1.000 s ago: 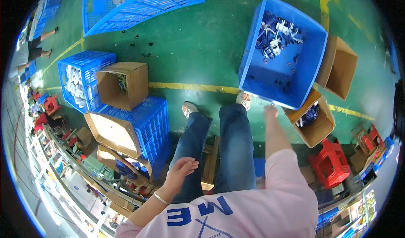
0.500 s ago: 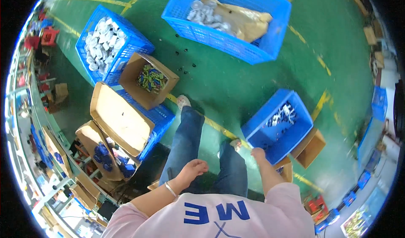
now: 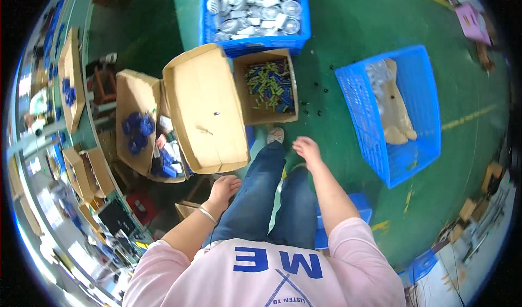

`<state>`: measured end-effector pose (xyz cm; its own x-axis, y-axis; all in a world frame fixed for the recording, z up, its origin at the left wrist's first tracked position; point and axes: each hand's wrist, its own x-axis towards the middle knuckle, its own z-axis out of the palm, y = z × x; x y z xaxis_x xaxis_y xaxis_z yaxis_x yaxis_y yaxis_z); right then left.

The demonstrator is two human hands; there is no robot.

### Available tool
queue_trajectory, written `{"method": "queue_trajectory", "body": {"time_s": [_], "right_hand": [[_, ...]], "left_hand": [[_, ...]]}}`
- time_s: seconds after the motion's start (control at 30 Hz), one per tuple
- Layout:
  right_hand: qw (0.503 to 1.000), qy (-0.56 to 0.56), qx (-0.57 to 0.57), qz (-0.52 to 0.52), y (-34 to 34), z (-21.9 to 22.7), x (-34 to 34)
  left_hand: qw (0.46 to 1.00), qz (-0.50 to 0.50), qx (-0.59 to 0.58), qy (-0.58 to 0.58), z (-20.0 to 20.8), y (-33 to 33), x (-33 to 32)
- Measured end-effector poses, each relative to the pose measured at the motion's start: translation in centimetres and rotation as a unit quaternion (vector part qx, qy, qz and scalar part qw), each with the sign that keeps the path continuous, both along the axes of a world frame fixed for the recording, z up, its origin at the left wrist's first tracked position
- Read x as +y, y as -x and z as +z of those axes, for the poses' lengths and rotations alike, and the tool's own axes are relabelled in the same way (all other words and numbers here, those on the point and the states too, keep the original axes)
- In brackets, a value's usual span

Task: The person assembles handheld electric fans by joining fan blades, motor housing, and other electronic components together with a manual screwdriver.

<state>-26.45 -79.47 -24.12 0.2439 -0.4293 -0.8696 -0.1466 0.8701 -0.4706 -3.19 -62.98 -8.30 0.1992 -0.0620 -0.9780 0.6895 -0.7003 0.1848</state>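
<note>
My left hand [image 3: 224, 191] hangs beside my left thigh, below a wide shallow cardboard box [image 3: 202, 111], with its fingers loosely bent and nothing visible in them. A white bracelet [image 3: 207, 214] circles that wrist. In front of my right leg, my right hand [image 3: 308, 150] is held out over the green floor, fingers apart, touching nothing. Ahead of it stands a cardboard box [image 3: 295, 92] holding many small green and blue cylindrical pieces. The shallow box has only a few tiny bits on its bottom.
Farther ahead, a blue crate [image 3: 255, 48] is full of white-grey round parts. On the right, another blue crate [image 3: 363, 127] contains brown paper and clear plastic-looking parts. An open carton [image 3: 124, 106] with blue items sits left. Small black rings [image 3: 318, 113] lie on the floor.
My body and view have turned left, so the crates and boxes shift rightward in view. The cardboard boxes now lie straight ahead. My right hand has moved forward and inward.
</note>
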Motion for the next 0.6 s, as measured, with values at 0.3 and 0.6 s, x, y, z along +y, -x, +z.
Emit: {"method": "queue_trajectory", "body": {"time_s": [0.3,0.6], "right_hand": [[0.917,0.095,0.076,0.380,-17.4,-2.4,1.6],[0.794,0.243,0.050,0.555,-18.8,-3.1,0.0]], "left_hand": [[0.995,0.092,0.047,-0.011,-3.1,3.9,5.4],[0.973,0.229,0.039,0.014,-3.3,10.9,1.4]]}}
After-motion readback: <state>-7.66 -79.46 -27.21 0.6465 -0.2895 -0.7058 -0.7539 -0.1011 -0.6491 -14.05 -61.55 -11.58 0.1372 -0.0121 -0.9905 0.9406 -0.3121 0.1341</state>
